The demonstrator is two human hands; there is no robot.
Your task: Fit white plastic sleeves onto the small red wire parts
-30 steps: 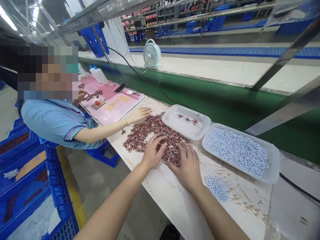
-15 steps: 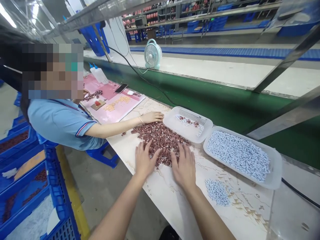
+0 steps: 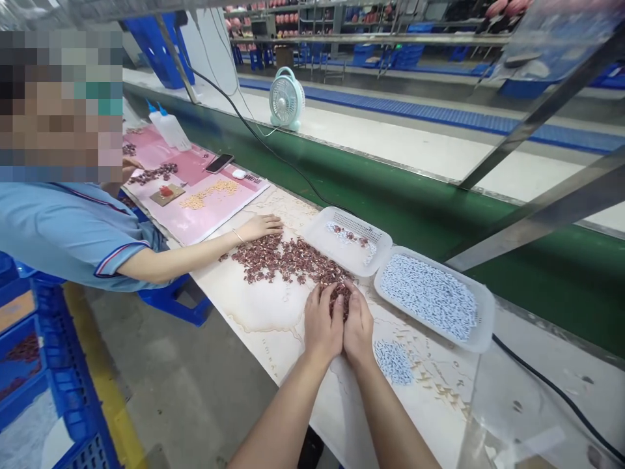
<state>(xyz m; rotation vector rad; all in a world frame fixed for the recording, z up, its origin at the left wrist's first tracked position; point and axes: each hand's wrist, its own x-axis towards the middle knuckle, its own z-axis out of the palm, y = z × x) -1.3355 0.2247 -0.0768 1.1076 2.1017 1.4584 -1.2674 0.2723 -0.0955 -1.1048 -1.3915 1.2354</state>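
My left hand (image 3: 322, 326) and my right hand (image 3: 359, 326) are cupped together on the table, thumbs side by side. Between them they gather a clump of small reddish-brown pieces (image 3: 340, 301), whose exact kind I cannot make out. The rest of the brown heap (image 3: 288, 257) spreads behind and to the left of my hands. A co-worker's hand (image 3: 263, 226) lies at the heap's far edge. Just right of my wrists is a small pile of pale blue-white pieces (image 3: 393, 362).
A white basket (image 3: 312, 228) holds a few brown and pale pieces; another white basket (image 3: 486, 326), full of pale pieces, stands beside it. The co-worker's pink mat (image 3: 205, 225) carries yellow bits and a phone (image 3: 219, 163). A metal bar (image 3: 527, 215) slants at right.
My hands have come together from either side of the heap and moved right, drawing part of the brown pieces between them. Bare table now shows where the near heap lay. The view has shifted right.
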